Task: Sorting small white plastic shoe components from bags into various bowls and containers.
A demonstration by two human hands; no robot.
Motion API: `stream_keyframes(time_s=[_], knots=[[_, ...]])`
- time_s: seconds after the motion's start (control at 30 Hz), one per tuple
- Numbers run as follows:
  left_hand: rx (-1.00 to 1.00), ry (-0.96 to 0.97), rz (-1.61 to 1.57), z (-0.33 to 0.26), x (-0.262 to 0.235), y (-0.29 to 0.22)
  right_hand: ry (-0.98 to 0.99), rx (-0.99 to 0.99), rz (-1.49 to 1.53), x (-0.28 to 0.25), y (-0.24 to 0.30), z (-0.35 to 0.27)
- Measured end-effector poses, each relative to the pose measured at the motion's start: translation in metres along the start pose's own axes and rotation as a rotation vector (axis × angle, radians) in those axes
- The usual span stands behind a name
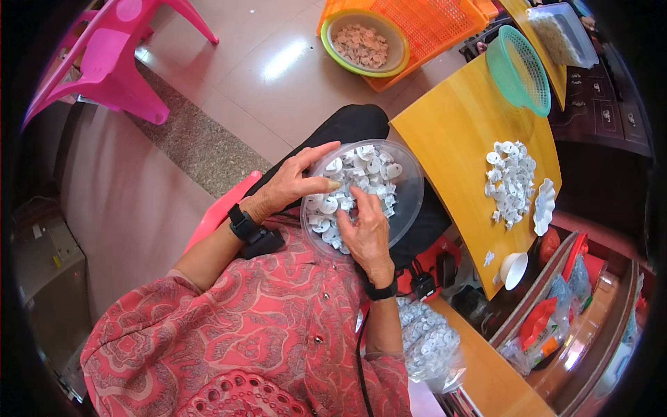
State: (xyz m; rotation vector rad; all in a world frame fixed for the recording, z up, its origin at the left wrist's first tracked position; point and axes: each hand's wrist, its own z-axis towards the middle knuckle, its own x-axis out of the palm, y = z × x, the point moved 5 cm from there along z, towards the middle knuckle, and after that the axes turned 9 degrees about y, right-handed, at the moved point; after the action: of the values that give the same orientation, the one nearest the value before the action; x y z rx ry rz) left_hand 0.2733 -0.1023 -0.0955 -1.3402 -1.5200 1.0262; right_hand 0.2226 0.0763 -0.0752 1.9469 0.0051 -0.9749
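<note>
A clear round plastic tub (411,201) rests on my lap, filled with small white plastic parts (375,167), some with round disc ends. My left hand (295,182) lies over the tub's left rim, its thumb stretched over the parts and its index finger pointing along the rim, with a gap between them. Among the parts on the near side is my right hand (367,233); its fingers are spread and bent downward, and no part shows clearly held. Both wrists wear black bands.
At right, a yellow wooden table (445,132) carries a pile of white parts (511,182), a green basket (517,73) and a white cup (513,270). A clear bag of parts (431,340) sits by my right elbow. Ahead are an orange crate (431,28) and a bowl (361,48); a pink chair (114,62) stands left.
</note>
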Motion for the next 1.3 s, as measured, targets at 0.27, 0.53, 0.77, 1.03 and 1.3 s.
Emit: stream_keyframes(time_s=[0.27,0.53,0.77,1.03,1.3], knots=[[-0.025,0.002,0.028,-0.002,-0.001,-0.004,-0.033,0.085,0.227,-0.007,-0.009,-0.004],[-0.065,0.059,-0.013,0.002,0.0,-0.001,-0.153,0.176,0.779,-0.053,-0.042,-0.017],[-0.075,0.042,-0.044,-0.002,-0.002,0.001,-0.47,0.264,0.626,-0.165,-0.081,-0.028],[-0.024,0.014,-0.037,-0.003,0.001,-0.002,-0.864,0.255,0.579,-0.261,-0.164,-0.022],[-0.047,0.057,0.02,0.002,-0.001,0.002,-0.585,0.212,0.145,-0.157,-0.069,-0.006]])
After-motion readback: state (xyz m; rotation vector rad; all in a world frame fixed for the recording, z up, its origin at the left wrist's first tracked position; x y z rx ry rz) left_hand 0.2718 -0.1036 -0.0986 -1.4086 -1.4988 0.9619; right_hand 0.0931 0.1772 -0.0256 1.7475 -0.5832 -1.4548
